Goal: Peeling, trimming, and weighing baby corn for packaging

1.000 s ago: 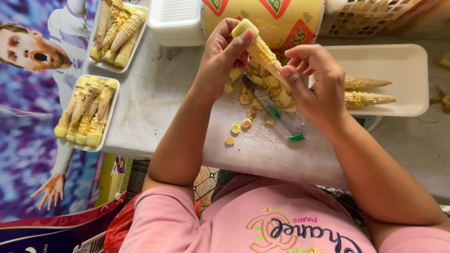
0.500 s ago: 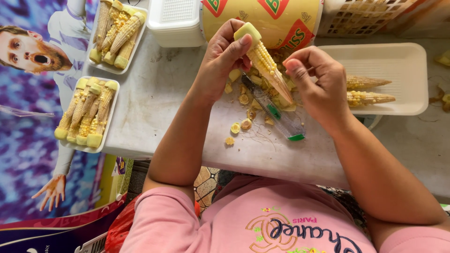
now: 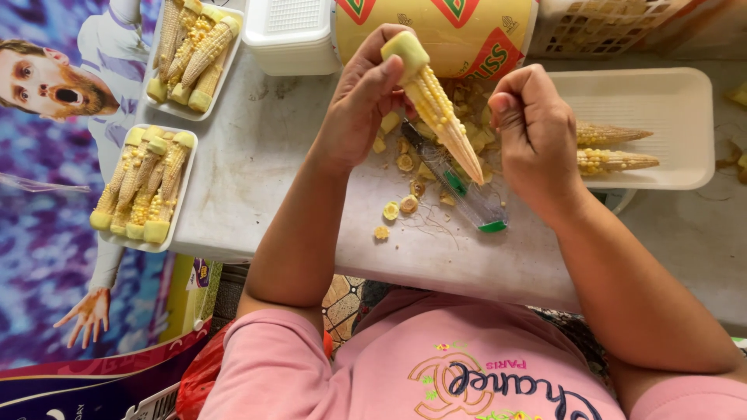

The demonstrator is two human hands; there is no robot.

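Note:
My left hand [image 3: 359, 105] grips the thick cut end of a peeled baby corn [image 3: 437, 109], which it holds above the table with the tip pointing down and to the right. To the right of the tip my right hand [image 3: 537, 136] is closed into a loose fist, apart from the corn, and I see nothing in it. Under the corn a clear plastic cutter with a green end [image 3: 464, 193] lies on the white table [image 3: 264, 155]. Cut stem slices [image 3: 397, 208] lie scattered around it.
Two white foam trays [image 3: 185, 148] [image 3: 233, 47] at the left are packed with baby corn. A larger white tray [image 3: 669, 101] at the right holds two cobs [image 3: 615, 148]. A white plastic box [image 3: 292, 31], a yellow drum [image 3: 459, 31] and a basket [image 3: 607, 23] stand behind.
My right hand has let go of the corn, moved off to the right and closed. My left hand still holds the corn, now slightly turned.

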